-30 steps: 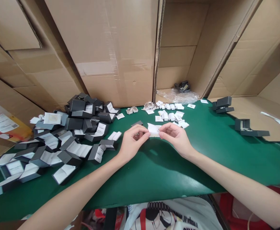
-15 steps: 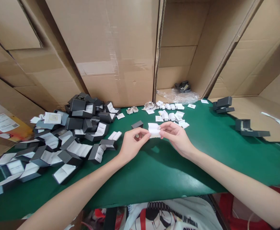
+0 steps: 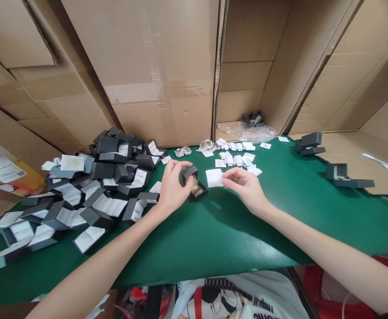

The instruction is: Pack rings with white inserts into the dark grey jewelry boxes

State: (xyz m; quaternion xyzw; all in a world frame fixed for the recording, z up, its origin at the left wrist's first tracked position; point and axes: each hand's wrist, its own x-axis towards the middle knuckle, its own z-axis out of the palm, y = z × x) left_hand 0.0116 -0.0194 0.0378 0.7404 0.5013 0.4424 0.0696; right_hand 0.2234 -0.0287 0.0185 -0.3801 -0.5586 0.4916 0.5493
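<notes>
A small open dark grey box (image 3: pixel 194 181) lies on the green table (image 3: pixel 220 230) with something brownish inside it. My left hand (image 3: pixel 173 189) curls around the box's left side, thumb and fingers touching it. Just to its right, my right hand (image 3: pixel 245 186) pinches the edge of a folded white paper insert (image 3: pixel 214 177), holding it slightly above the table.
A large heap of open grey boxes with white linings (image 3: pixel 91 186) covers the table's left. Loose white inserts (image 3: pixel 237 157) lie at the back centre beside a clear plastic bag (image 3: pixel 247 131). Two more grey boxes (image 3: pixel 308 144) (image 3: pixel 345 176) sit right. Cardboard walls stand behind.
My left hand let go of the white insert and moved left and back onto the grey box. The right hand alone keeps the insert, nearly where it was.
</notes>
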